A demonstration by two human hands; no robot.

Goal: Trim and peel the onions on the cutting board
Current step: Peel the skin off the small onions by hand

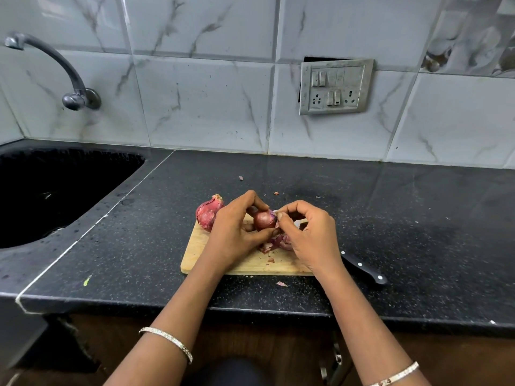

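A small red onion (264, 219) is held just above the wooden cutting board (195, 252). My left hand (237, 232) grips it with fingers over the top and thumb underneath. My right hand (309, 235) pinches a strip of skin at the onion's right end. A larger red onion (207, 213) with its papery skin on sits at the board's far left corner. Loose purple peels (276, 243) lie on the board under my hands.
A black-handled knife (365, 270) lies on the dark counter right of the board, its blade hidden behind my right hand. A black sink (55, 188) and tap (75, 93) are at the left. Small peel scraps (281, 283) dot the counter.
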